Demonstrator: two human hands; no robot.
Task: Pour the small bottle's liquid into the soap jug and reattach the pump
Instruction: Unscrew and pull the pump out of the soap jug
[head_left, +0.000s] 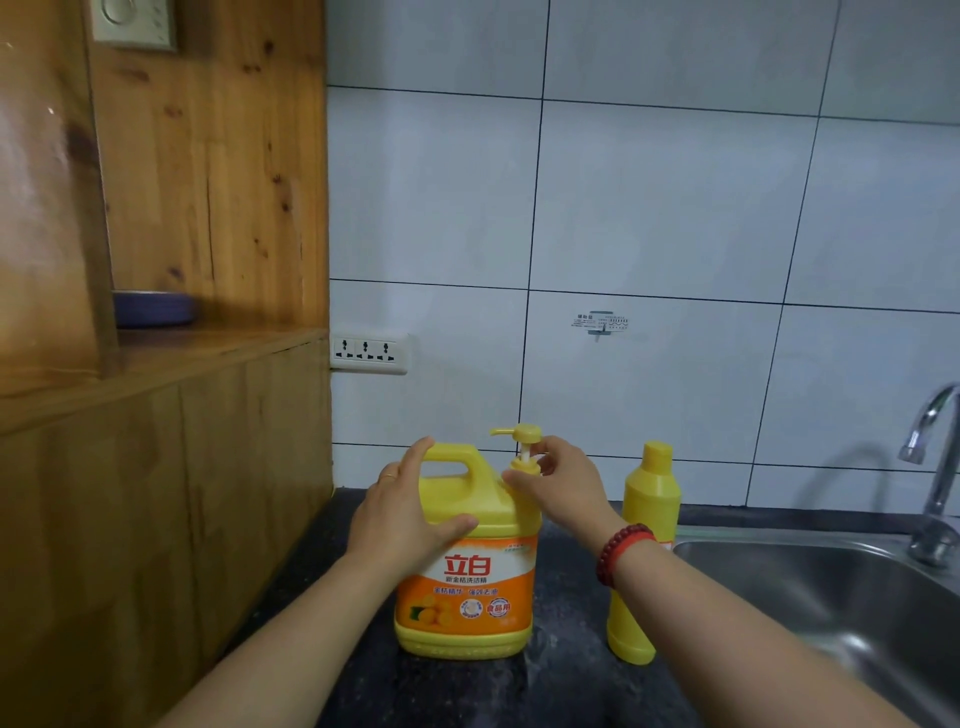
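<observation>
A large yellow soap jug (467, 582) with an orange label stands upright on the dark countertop (561, 675). Its yellow pump (521, 441) sits in the jug's neck, nozzle pointing left. My left hand (402, 512) wraps the jug's left shoulder below the handle. My right hand (563, 480) pinches the pump's collar with thumb and fingers. The small yellow bottle (644, 551) stands upright to the right of the jug, cap on, partly behind my right forearm.
A steel sink (831, 587) with a tap (935, 467) lies at the right. A wooden cabinet (156, 415) walls in the left side, with a blue dish (153, 307) on its shelf. A wall socket (369, 353) sits on the white tiles behind.
</observation>
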